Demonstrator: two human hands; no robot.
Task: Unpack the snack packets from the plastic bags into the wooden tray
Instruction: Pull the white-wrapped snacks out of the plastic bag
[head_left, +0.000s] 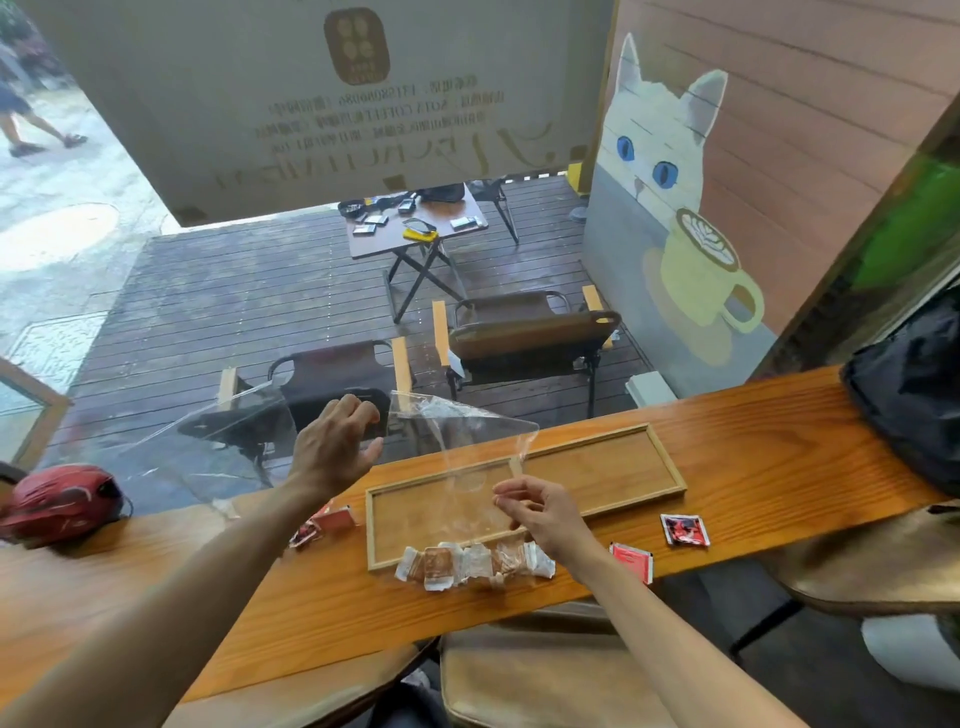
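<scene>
Above the wooden tray (670, 470), both hands' curled fingers pinch a clear plastic bag (462, 441), snack packets (472, 564) lying on the worktop (753, 410).

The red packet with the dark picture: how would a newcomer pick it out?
Start at the wooden tray on the long counter. Just off its right end lies the red packet with the dark picture, farthest right; the plain red packet sits nearer the counter's front edge.
</scene>
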